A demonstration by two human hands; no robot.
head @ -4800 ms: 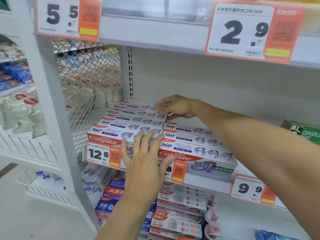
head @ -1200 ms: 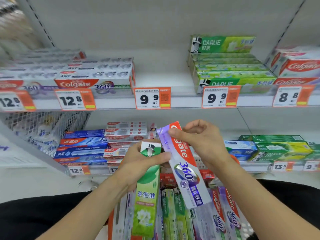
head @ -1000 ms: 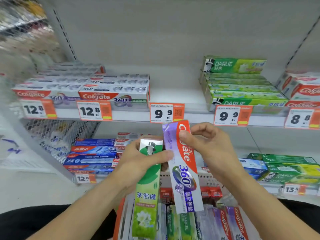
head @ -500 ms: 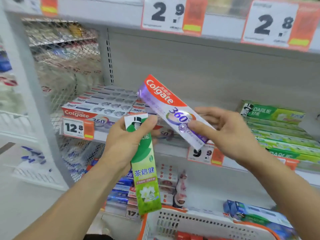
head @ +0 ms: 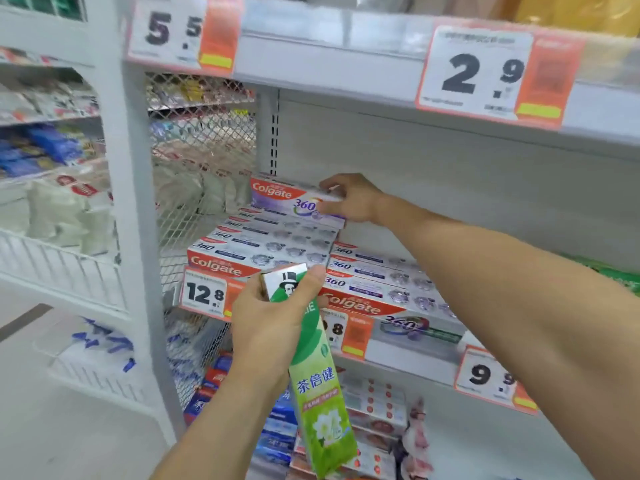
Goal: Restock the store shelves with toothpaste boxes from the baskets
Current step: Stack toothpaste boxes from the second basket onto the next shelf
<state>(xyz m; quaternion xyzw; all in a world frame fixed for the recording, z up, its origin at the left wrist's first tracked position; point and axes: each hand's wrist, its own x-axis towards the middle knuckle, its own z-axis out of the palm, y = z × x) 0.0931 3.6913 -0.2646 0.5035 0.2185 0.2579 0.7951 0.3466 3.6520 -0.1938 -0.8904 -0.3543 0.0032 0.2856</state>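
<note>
White store shelving [head: 346,60] faces us, Colgate rows [head: 277,244] already partly filled. Our right hand [head: 349,199] grips a Colgate box [head: 291,199] at the back of the stack, nearly placed; our left hand [head: 273,327] clutches a green Darlie box [head: 322,403], not yet shelved.
</note>
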